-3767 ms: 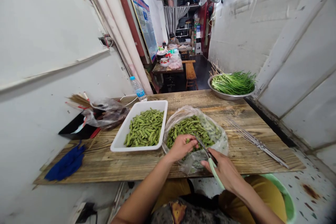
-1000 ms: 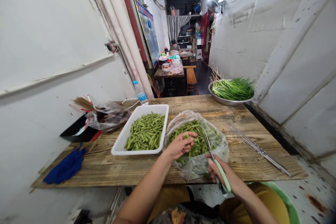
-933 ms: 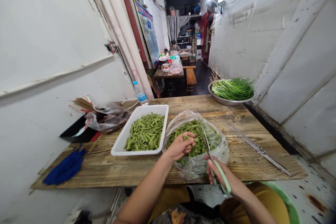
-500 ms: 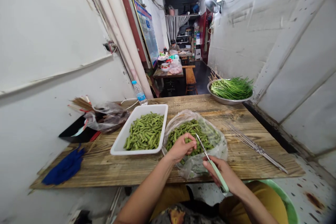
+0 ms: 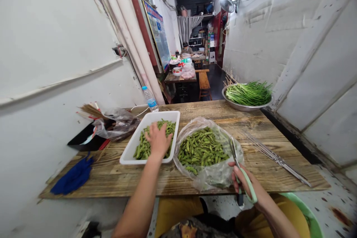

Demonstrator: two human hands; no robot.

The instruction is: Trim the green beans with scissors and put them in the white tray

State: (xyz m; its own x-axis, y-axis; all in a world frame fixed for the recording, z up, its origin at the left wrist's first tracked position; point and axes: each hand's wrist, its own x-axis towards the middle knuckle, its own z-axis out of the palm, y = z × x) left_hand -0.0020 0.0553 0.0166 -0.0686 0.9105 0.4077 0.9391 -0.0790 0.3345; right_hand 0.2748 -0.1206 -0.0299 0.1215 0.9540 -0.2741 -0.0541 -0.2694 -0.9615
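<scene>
My left hand [image 5: 158, 139] is over the white plastic tray [image 5: 129, 158], its fingers spread above the green edamame pods [image 5: 142, 148] inside. Whether the fingertips touch the pods I cannot tell. My right hand [image 5: 245, 182] grips a pair of scissors [image 5: 248, 186] with pale green handles, the metal blades pointing up and slightly parted. The scissors are by the right side of a clear plastic bag [image 5: 208, 182], which lies open and holds more edamame pods [image 5: 202, 148].
Metal skewers [image 5: 276, 156] lie at the right of the wooden table [image 5: 134, 182]. A metal bowl of long green stalks [image 5: 248, 95] stands at the back right. A water bottle [image 5: 151, 100], a black box [image 5: 86, 137] and a blue cloth [image 5: 74, 174] are leftward. Another person [image 5: 186, 49] sits far back.
My left hand has gone from above the bag leftward to the tray, and its fingers have spread. My right hand has shifted slightly right with the scissors, whose blades have parted.
</scene>
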